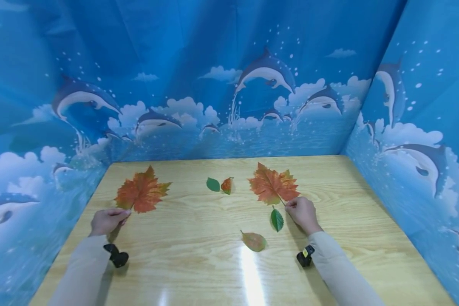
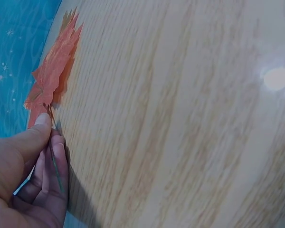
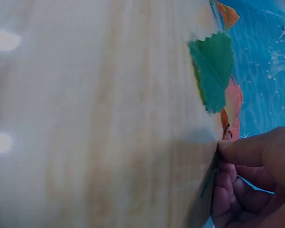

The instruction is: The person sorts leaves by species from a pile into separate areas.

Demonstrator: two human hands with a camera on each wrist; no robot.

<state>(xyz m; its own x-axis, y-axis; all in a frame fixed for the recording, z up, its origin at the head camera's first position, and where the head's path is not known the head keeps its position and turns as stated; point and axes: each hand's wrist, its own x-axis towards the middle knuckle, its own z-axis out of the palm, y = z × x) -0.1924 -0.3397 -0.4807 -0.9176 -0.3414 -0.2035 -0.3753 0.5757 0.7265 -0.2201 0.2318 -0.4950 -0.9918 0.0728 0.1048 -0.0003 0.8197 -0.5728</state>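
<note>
At the table's left side, my left hand [image 1: 109, 221] pinches the stem of a large orange-red maple leaf [image 1: 141, 191]. The left wrist view shows the thin stem [image 2: 56, 166] running between thumb and fingers, with the leaf beyond the fingertips. On the right, my right hand [image 1: 303, 213] pinches the stem of a second orange maple leaf [image 1: 271, 185]. A small green leaf [image 1: 277, 219] lies just left of the right hand; it looks large in the right wrist view, where the maple leaf is mostly hidden behind it.
Between the maple leaves lie a small dark green leaf [image 1: 213, 184] and a small orange-green leaf [image 1: 226, 185]. A brownish-green leaf [image 1: 254, 241] is nearer the front. Blue dolphin-printed curtains [image 1: 199, 85] border the wooden table [image 1: 183, 263] at its back and sides.
</note>
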